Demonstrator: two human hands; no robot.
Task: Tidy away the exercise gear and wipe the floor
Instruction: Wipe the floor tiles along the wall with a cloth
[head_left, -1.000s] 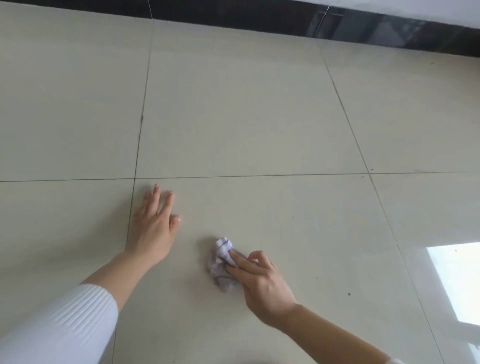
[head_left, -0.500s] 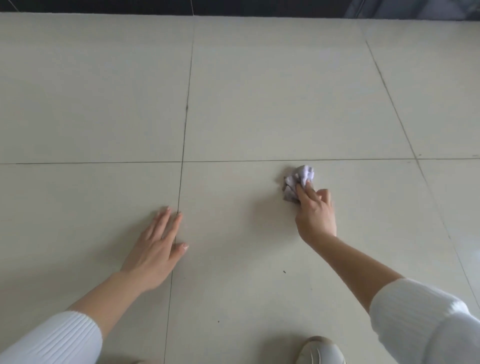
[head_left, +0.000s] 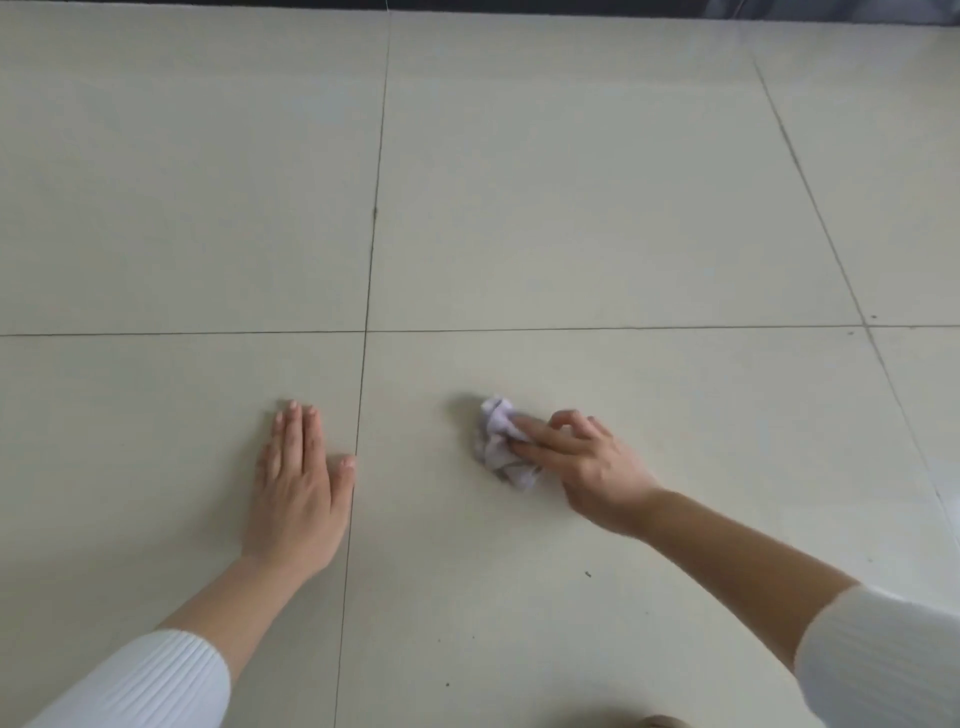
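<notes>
Step in hand: by the look of it, the wiping half of the task; nothing to put away showed in view
Cloth: a small, pale, crumpled cloth (head_left: 498, 441) sat on the floor (head_left: 571, 182), near the person and to the right of the grout line (head_left: 363, 405) running off to the far side
Right hand: the right hand (head_left: 582, 467) held the cloth from its right side, one finger laid straight across the wad, the others curled behind; the thumb was hidden
Left hand: the left hand (head_left: 298, 488) lay flat on the floor just left of that line, fingers straight and together, thumb out toward it, holding nothing
Dirt left: a few dark specks (head_left: 588, 573) showed nearer than the cloth
Next move: probably a pull of the cloth back over those specks, with steady downward pressure so the loose wad would rub rather than roll
</notes>
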